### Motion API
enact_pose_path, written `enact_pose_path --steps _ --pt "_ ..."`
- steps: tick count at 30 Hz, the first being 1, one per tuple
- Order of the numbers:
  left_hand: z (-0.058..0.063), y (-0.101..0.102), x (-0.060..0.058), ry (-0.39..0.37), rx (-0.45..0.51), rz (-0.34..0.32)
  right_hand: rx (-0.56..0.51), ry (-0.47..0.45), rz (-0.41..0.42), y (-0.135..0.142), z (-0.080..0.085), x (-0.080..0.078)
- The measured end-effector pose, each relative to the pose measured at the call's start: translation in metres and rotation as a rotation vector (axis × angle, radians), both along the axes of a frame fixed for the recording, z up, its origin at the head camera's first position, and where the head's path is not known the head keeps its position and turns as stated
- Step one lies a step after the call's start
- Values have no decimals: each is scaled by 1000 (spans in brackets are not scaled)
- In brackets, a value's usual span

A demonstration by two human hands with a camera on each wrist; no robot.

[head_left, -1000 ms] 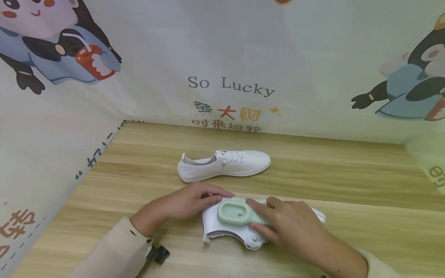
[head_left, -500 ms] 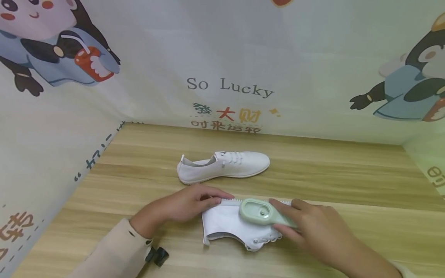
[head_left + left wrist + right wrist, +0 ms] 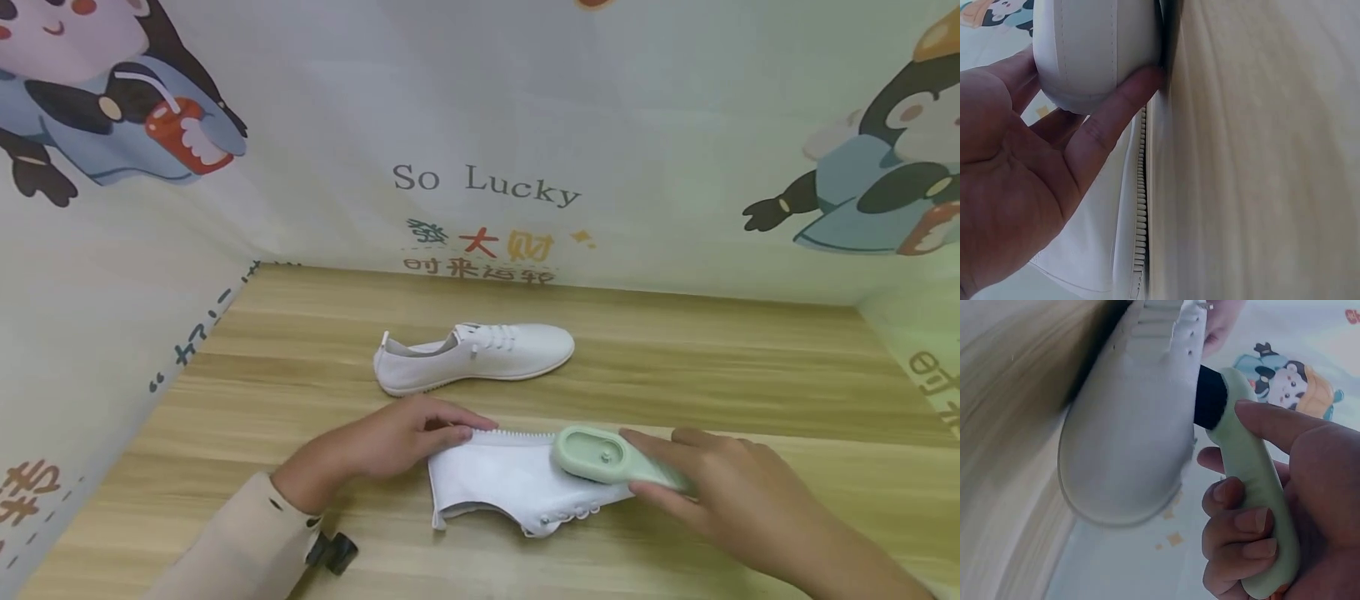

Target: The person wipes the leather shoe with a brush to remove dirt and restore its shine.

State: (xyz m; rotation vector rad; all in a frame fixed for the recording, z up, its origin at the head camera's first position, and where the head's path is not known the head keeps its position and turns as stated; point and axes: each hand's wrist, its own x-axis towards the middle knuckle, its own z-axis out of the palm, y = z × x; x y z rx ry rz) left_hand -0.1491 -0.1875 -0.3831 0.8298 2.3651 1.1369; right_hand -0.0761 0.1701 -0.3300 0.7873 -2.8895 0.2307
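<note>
A white lace-up shoe (image 3: 487,479) lies on its side on the wooden tabletop, opening toward me and ribbed sole edge facing away. My left hand (image 3: 397,442) grips it at the heel; in the left wrist view, thumb and fingers pinch the heel (image 3: 1094,50). My right hand (image 3: 735,492) holds a light green shoe brush (image 3: 592,454), fingers curled round its handle (image 3: 1263,500). The brush's dark bristles (image 3: 1211,397) meet the upper side of the shoe near the toe. In the head view the brush and right hand hide the toe.
Another white shoe (image 3: 517,350) stands upright behind, toe pointing right. Light printed sheets with cartoon figures (image 3: 885,167) rise at the back and sides of the wooden tabletop (image 3: 712,375). A black clip-like piece (image 3: 333,552) sits by my left sleeve (image 3: 240,542).
My right hand has moved the brush rightward along the shoe, from near the heel toward the toe. My left hand keeps its hold on the heel. The head view has shifted slightly.
</note>
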Motion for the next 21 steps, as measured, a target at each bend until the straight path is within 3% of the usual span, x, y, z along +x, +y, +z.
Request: enact_pose_path --steps 11,21 --pt "0 -1 -4 14 -8 29 -27 -37 -60 18 11 -2" --pt "-1 1 -2 24 -9 32 -55 -78 -80 13 5 -2"
